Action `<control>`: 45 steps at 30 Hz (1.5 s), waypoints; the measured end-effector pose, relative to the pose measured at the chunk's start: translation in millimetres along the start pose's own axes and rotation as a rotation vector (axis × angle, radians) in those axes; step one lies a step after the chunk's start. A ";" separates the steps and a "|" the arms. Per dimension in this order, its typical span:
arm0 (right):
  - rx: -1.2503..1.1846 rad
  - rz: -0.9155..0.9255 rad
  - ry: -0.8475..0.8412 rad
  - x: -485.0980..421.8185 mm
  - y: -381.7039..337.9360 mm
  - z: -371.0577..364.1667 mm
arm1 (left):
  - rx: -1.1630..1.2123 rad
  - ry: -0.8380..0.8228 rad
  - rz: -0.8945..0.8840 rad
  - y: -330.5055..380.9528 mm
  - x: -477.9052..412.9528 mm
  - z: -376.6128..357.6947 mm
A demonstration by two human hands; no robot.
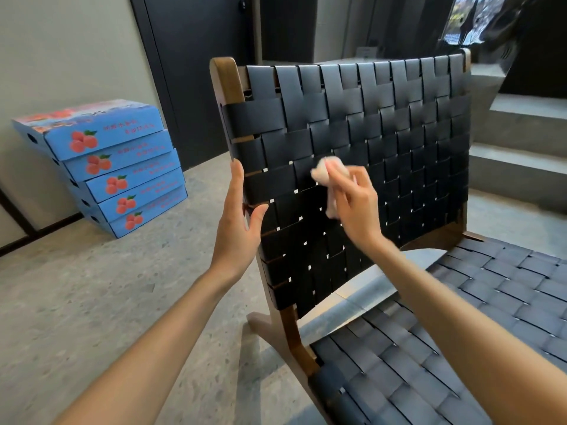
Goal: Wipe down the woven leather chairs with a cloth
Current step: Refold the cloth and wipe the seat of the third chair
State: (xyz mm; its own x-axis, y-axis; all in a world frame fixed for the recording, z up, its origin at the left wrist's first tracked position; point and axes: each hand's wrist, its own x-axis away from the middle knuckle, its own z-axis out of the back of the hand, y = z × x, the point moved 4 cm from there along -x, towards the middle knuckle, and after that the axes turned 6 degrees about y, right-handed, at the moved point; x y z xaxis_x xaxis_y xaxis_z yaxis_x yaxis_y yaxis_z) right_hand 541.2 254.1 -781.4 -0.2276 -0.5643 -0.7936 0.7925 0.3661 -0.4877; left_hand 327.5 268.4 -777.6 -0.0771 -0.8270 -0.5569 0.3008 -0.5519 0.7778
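the woven leather chair (423, 191) fills the middle of the view, and its backrest (383, 118) of black interlaced straps stands upright, leaning a little away. the right hand (357, 213) is at the left-centre of the backrest, fingers curled and pinching a small pale pink cloth (322, 176). the cloth is bunched up and pressed against the straps, and a tail of it hangs down beside the fingers. the left hand (237, 219) is at the backrest's left edge, fingers straight and together along the brown wooden post (227, 84). its thumb is spread and touches the front of the weave; it grips nothing. the two hands are apart, with bare weave between them.

the seat (460, 332), woven in the same dark straps, lies below and to the right of the backrest. left of the backrest, a leaning stack of five blue cardboard boxes (122, 167) printed with red fruit stands on the speckled grey floor (122, 302) against a pale wall. behind the backrest to the left is a dark door (196, 72). behind it to the right, grey concrete steps (521, 167) rise.
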 end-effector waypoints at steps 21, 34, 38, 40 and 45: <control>-0.120 0.281 -0.094 0.0 -58.2 -3.2 | 0.015 -0.005 -0.001 -3.3 -0.8 -2.1; -0.070 0.293 -0.316 50.3 -40.5 -17.2 | 0.013 -0.006 -0.006 -8.2 -1.0 -0.8; -0.014 0.278 -0.231 15.1 -39.6 21.3 | 0.048 0.015 -0.009 -5.4 1.4 -1.9; -0.029 0.175 -0.029 -33.3 -31.3 28.3 | 0.063 0.019 -0.001 -3.9 0.9 -2.0; 0.049 0.018 -0.065 -110.4 -2.9 -5.4 | 0.059 0.015 0.003 -1.5 0.8 -1.9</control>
State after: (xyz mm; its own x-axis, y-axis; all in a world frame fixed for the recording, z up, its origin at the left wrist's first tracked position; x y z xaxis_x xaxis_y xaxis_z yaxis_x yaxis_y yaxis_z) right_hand 560.9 319.4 -694.4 -0.1773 -0.6051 -0.7762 0.8233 0.3409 -0.4538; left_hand 328.8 268.9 -779.7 -0.0617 -0.8271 -0.5586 0.2443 -0.5552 0.7950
